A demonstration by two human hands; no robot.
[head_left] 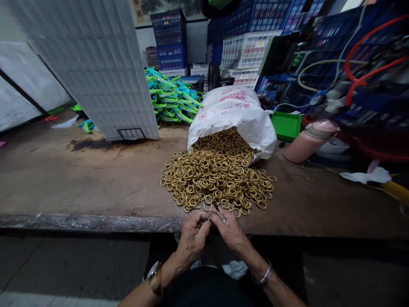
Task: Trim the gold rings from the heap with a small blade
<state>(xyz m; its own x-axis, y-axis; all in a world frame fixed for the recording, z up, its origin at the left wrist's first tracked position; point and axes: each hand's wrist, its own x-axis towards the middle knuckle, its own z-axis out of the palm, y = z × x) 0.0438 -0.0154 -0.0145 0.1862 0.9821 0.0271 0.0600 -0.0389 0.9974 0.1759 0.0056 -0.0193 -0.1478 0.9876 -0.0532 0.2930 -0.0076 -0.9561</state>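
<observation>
A heap of brass-coloured rings [214, 175] spills from the mouth of a white woven sack [236, 108] toward the table's front edge. Just in front of the heap, my left hand [192, 236] is closed, its thumb and fingers pinched on what looks like one of the rings, mostly hidden. My right hand [232, 232] grips a slim tool [220, 213] with a dark end and a pale metallic part; its exact kind is unclear. The fingertips of both hands meet, or nearly so, over the edge.
On the wooden table [121, 183] stands a tall grey ribbed panel [105, 72] at left. Behind it lies a pile of green and blue pieces [174, 100]. To the right are a green tray [286, 126], a pink bottle [308, 143] and red hoses [351, 81]. Stacked crates [247, 49] line the back.
</observation>
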